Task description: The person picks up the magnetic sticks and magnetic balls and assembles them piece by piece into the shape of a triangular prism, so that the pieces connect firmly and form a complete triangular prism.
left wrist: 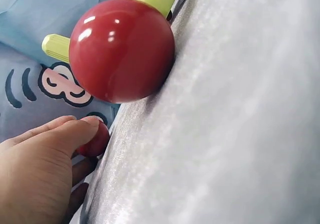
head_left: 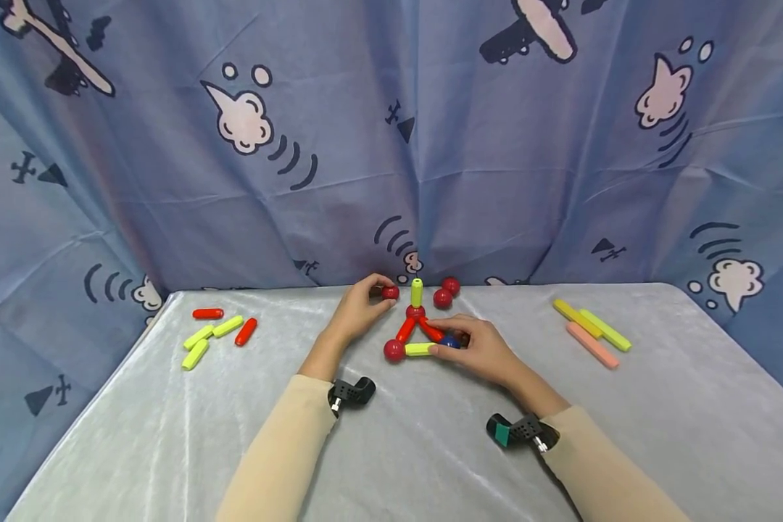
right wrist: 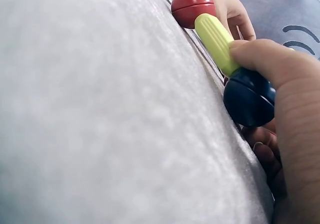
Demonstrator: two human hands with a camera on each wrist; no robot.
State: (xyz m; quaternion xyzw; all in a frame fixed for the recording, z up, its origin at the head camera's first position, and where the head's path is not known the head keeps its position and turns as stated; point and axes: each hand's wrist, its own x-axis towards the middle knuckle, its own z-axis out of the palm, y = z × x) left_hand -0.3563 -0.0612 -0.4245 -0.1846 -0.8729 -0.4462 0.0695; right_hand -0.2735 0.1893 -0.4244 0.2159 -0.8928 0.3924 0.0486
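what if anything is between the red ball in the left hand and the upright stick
Nothing visible: in the head view, a gap separates the red ball in the left hand from the upright stick. Two other red balls lie to its right.

A blue curtain [head_left: 391, 145] hung in folds behind a pale table [head_left: 424, 464].
Planes [head_left: 547, 27], pinkish clouds [head_left: 244, 123] and dark curved strokes [head_left: 312, 174] patterned the fabric. At the table's left lay two red rods [head_left: 246, 332] and three lime rods [head_left: 228, 326]; at its right, a yellow stick [head_left: 577, 317], a lime stick [head_left: 607, 331] and a salmon stick [head_left: 592, 345] sat close together. Two red balls [head_left: 442, 298] rested side by side near the far edge.
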